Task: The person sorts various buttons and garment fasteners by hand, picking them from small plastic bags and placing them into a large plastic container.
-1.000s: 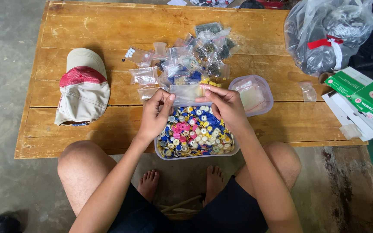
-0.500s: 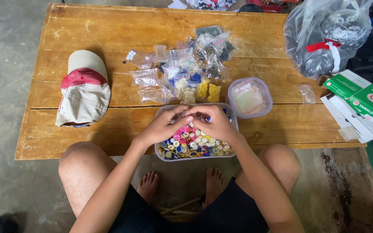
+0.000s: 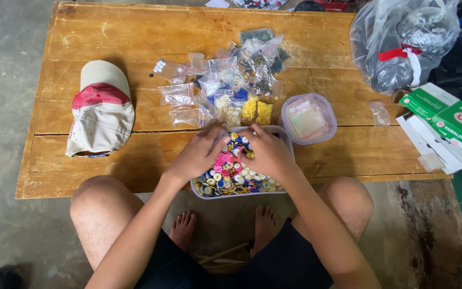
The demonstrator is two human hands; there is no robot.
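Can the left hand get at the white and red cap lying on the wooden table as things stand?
Probably yes. The left hand rests in the clear tub of coloured buttons, and only bare wooden table lies between it and the white and red cap.

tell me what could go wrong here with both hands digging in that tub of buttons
The tub of buttons overhangs the near edge of the wooden table, so pressure from the left hand and right hand might tip it. It is heaped, so buttons could spill onto the floor.
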